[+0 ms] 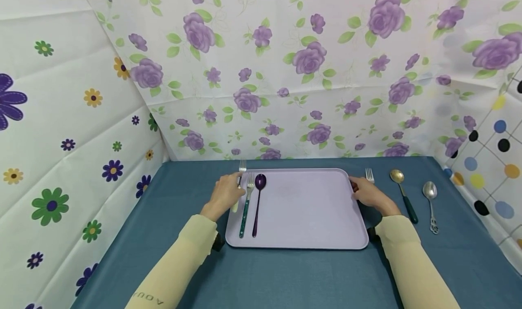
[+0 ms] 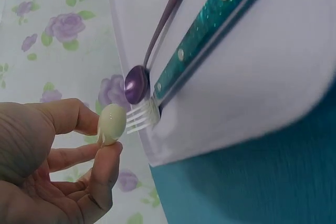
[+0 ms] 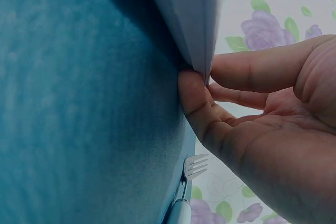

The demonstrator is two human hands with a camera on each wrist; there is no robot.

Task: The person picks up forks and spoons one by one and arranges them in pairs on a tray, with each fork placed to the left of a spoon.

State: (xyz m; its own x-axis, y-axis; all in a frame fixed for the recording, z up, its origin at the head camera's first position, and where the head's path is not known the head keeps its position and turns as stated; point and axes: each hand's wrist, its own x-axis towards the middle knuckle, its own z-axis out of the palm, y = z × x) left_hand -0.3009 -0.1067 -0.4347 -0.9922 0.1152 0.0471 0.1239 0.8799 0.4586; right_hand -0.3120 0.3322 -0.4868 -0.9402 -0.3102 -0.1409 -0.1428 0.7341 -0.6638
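Note:
My left hand (image 1: 226, 192) pinches a fork with a cream handle (image 2: 112, 124) over the left edge of the lilac tray (image 1: 310, 209). Its tines point away, towards the back wall. Just right of that hand, a teal-handled fork (image 1: 245, 209) and a purple spoon (image 1: 258, 205) lie side by side on the tray. At the tray's right edge, my right hand (image 1: 369, 193) grips the rim between thumb and fingers, as the right wrist view shows. Beside this hand lies another fork (image 3: 195, 167), mostly hidden behind it in the head view.
On the blue tablecloth (image 1: 285, 277) to the right lie a gold spoon with a green handle (image 1: 403, 195) and a silver spoon with an ornate handle (image 1: 430, 205). Flowered sheets (image 1: 277, 73) hang behind and at the left; a dotted one (image 1: 485, 177) stands at the right.

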